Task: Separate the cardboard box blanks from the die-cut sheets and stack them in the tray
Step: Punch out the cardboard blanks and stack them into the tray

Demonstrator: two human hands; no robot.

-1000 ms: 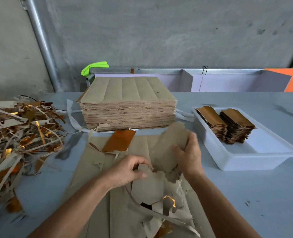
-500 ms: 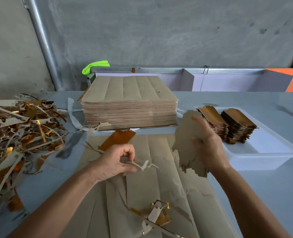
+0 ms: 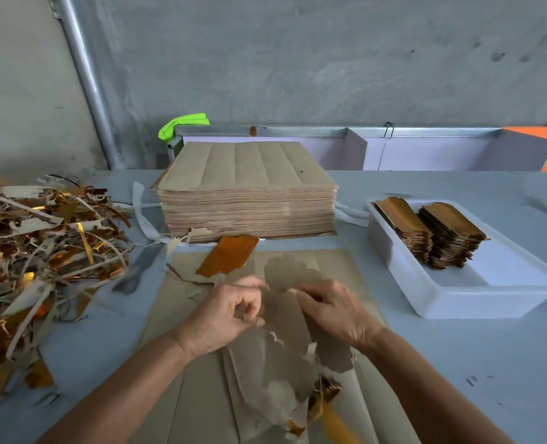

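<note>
Blank in hand: brown cardboard blank (image 3: 289, 318), ragged at its edges, held up over the middle of the table between both hands; its upper part is blurred.
Left hand (image 3: 224, 315): grip closed on the blank's left edge, thumb and curled fingers pinching it.
Right hand (image 3: 336, 312): grip closed on the blank's right side, fingers wrapped over the top edge, back of the hand toward the camera.
Sheet underneath: flat die-cut sheet (image 3: 182, 341) lying on the table directly below the hands, scored lengthwise; torn bits and gold foil scraps (image 3: 325, 394) lie on its near end.
Loose gold piece (image 3: 228, 259): foil side up, lying at the far edge of the sheet, tilted, just in front of the big stack.
Sheet stack (image 3: 248, 190): tall pile of uncut sheets, behind the working sheet, centre of table.
Tray (image 3: 451, 302): white plastic, right of the sheet, apart from it; two stacks of finished blanks (image 3: 430, 229) side by side at its far end, gold faces up.
Waste pile (image 3: 38, 251): tangled strips and foil offcuts at the left of the table.
Table (image 3: 458, 363): pale grey-blue top.
Background: grey wall, a metal pipe (image 3: 86, 81) at left, a bright green object (image 3: 182, 123) behind the stack.
</note>
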